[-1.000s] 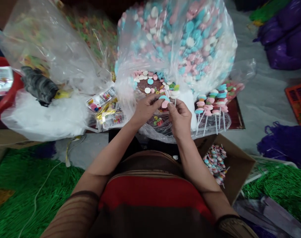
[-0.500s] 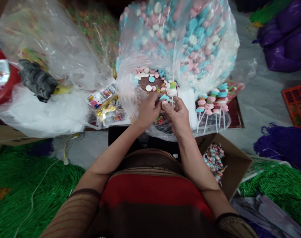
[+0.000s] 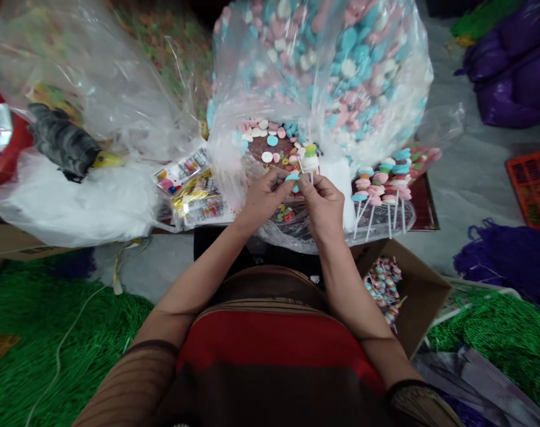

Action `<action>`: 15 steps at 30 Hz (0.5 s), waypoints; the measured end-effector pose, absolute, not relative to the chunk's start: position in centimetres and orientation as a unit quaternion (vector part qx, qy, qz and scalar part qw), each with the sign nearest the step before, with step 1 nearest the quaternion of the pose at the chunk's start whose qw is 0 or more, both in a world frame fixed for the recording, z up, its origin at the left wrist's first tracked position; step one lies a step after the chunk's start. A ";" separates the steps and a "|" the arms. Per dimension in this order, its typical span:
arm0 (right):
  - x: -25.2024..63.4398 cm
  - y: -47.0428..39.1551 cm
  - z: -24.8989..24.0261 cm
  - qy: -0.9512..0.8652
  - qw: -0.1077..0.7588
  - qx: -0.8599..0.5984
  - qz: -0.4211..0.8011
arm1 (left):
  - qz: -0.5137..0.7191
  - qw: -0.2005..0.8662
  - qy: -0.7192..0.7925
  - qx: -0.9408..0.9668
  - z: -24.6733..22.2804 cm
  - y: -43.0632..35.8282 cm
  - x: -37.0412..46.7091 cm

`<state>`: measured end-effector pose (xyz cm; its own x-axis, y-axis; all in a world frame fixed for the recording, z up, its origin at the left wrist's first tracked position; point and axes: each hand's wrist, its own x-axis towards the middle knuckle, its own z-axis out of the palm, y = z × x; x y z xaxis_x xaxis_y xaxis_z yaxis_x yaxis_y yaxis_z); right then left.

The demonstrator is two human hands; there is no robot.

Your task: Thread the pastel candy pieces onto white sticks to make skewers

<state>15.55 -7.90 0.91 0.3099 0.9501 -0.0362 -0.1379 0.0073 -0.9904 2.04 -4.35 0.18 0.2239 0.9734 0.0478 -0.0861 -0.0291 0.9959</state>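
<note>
My left hand (image 3: 264, 198) pinches a blue candy (image 3: 292, 177) between its fingertips, close to the other hand. In my right hand (image 3: 324, 204) is a white stick carrying a white candy (image 3: 311, 165) with green and yellow pieces above it; its fingertips touch the blue candy's edge. Behind the hands, loose pink, white and blue candies (image 3: 272, 140) lie at the mouth of a big clear bag of candies (image 3: 348, 68). Several finished-looking candy sticks (image 3: 377, 185) rest on the table to the right, beside a stack of white sticks (image 3: 340, 184).
Candy wrappers (image 3: 203, 198) and a white plastic bag (image 3: 74, 204) are on the left, with a grey-black bundle (image 3: 65, 139). A cardboard box (image 3: 419, 302) holding wrapped candies stands below the table's right edge. Green strands (image 3: 69, 338) cover the lower left floor.
The blue candy in my left hand has turned, and my right hand has shifted slightly right. The pink candy near the right fingertips is no longer visible.
</note>
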 end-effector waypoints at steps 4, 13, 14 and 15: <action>15.6 -8.0 1.3 -0.340 0.606 -0.513 0.504 | 0.471 0.642 0.382 0.469 0.3 -4.3 1.8; 16.0 -8.2 1.1 -0.341 0.600 -0.492 0.530 | 0.436 0.701 0.361 0.433 0.1 -4.5 1.9; 15.9 -8.2 1.0 -0.344 0.604 -0.492 0.525 | 0.433 0.697 0.367 0.439 0.1 -4.6 2.0; 15.9 -8.2 0.8 -0.348 0.607 -0.491 0.519 | 0.428 0.691 0.372 0.447 0.0 -4.6 2.0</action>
